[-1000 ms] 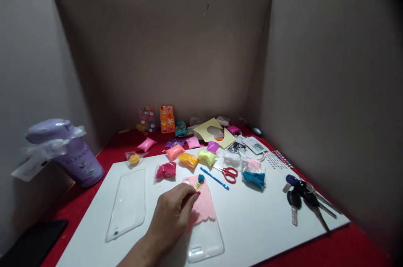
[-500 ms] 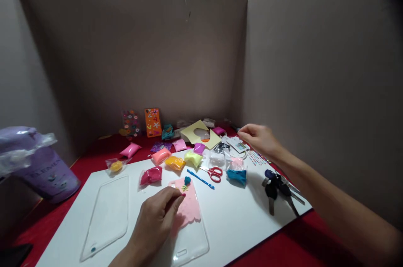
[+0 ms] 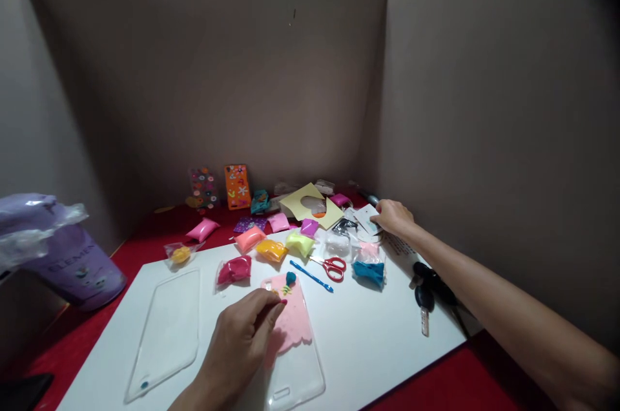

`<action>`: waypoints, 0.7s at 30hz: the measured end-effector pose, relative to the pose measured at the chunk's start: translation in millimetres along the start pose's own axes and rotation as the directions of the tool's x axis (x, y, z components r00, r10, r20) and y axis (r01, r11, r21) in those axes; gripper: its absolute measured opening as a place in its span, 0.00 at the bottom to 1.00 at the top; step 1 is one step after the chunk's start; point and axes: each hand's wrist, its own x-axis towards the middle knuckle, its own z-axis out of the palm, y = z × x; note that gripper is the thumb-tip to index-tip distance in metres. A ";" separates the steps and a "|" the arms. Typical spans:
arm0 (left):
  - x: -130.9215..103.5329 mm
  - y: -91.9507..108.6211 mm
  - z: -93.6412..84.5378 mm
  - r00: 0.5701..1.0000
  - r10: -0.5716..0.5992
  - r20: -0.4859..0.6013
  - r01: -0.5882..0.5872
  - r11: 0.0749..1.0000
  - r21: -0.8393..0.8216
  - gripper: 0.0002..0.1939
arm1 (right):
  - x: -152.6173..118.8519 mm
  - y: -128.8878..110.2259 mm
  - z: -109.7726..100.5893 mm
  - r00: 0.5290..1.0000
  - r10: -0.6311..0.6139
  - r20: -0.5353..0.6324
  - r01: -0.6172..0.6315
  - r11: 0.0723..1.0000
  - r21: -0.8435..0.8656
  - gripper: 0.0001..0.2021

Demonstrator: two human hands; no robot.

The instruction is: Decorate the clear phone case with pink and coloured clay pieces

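Note:
My left hand (image 3: pixel 247 330) is closed in a pinch on a small red piece of clay (image 3: pixel 284 301). It hovers over a clear phone case (image 3: pixel 300 375) whose upper part is covered with pink clay (image 3: pixel 293 324) with a wavy lower edge. A teal clay piece (image 3: pixel 290 278) and small yellow-green strips sit near its top. At the back right, my right hand (image 3: pixel 393 217) has its fingers closed at the edge of a small white card (image 3: pixel 367 220). Its fingertips are partly hidden.
Red scissors (image 3: pixel 334 267), a blue modelling tool (image 3: pixel 311 276) and several clay packets (image 3: pixel 271 250) lie on the white board (image 3: pixel 368 333). A second clear case (image 3: pixel 167 333) is at left, keys (image 3: pixel 425 301) under my right forearm, a purple cup (image 3: pixel 72 262) at far left.
My right hand has moved slightly down onto the white card, and its forearm now covers the gem sheet and part of the keys. My left hand keeps its pinch over the case.

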 end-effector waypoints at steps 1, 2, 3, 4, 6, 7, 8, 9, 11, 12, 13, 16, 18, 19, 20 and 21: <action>-0.1 0.0 0.0 1.000 -0.006 0.001 0.006 1.000 -0.002 0.10 | 0.4 1.6 -2.8 1.000 0.008 -0.008 -0.008 0.999 0.053 0.06; -0.2 0.1 0.0 1.000 -0.012 0.003 0.012 1.000 -0.005 0.10 | -0.1 3.2 -5.9 1.000 0.017 -0.014 -0.016 0.993 0.113 0.04; -0.2 0.4 0.0 1.000 -0.018 0.007 0.018 1.000 -0.007 0.11 | -1.6 4.4 -9.1 1.000 0.026 -0.016 -0.023 0.983 0.182 0.02; -0.2 0.7 -0.1 1.000 -0.025 0.010 0.025 1.000 -0.009 0.11 | -4.5 5.2 -12.1 0.999 0.032 -0.012 -0.028 0.966 0.256 0.03; -0.2 1.2 -0.2 0.999 -0.035 0.019 0.035 0.999 -0.009 0.11 | -14.3 4.3 -17.2 1.000 0.027 0.014 -0.030 0.907 0.420 0.05; -0.3 1.4 -0.2 0.999 -0.037 0.024 0.037 0.999 -0.006 0.11 | -21.3 2.4 -19.1 0.999 0.010 0.038 -0.028 0.864 0.503 0.06; -0.3 1.4 -0.2 0.999 -0.036 0.027 0.037 0.999 -0.003 0.11 | -29.5 -0.8 -20.4 0.998 -0.015 0.066 -0.027 0.812 0.584 0.07; -0.3 1.4 -0.2 0.999 -0.034 0.027 0.034 0.999 0.000 0.11 | -38.7 -5.1 -21.2 0.994 -0.051 0.100 -0.028 0.752 0.658 0.08; -0.3 1.1 -0.1 0.999 -0.029 0.025 0.029 1.000 0.003 0.11 | -59.1 -17.1 -21.1 0.978 -0.131 0.164 -0.047 0.624 0.780 0.10; -0.3 0.9 0.0 0.999 -0.028 0.022 0.028 1.000 0.003 0.11 | -69.9 -24.6 -20.1 0.965 -0.174 0.198 -0.067 0.562 0.824 0.10; -0.4 0.7 0.1 0.999 -0.029 0.018 0.029 1.000 0.004 0.11 | -80.8 -32.6 -18.3 0.949 -0.218 0.229 -0.092 0.504 0.859 0.09; -0.8 0.5 0.2 0.999 -0.031 0.015 0.031 0.999 0.007 0.11 | -111.3 -57.5 -8.2 0.898 -0.318 0.305 -0.180 0.365 0.913 0.10; -1.1 0.7 0.4 1.000 -0.026 0.006 0.026 1.000 0.007 0.11 | -127.7 -71.6 1.4 0.862 -0.369 0.348 -0.238 0.312 0.920 0.10; -1.2 0.9 0.5 1.000 -0.025 0.000 0.025 1.000 0.007 0.11 | -134.3 -77.0 6.5 0.837 -0.399 0.375 -0.277 0.281 0.919 0.09; -1.4 1.1 0.7 1.000 -0.021 -0.004 0.021 1.000 0.006 0.11 | -139.6 -81.2 11.6 0.801 -0.437 0.409 -0.341 0.229 0.912 0.10; -1.5 1.4 0.8 1.000 -0.020 -0.008 0.020 1.000 0.002 0.11 | -143.7 -83.9 16.5 0.770 -0.472 0.429 -0.385 0.191 0.903 0.11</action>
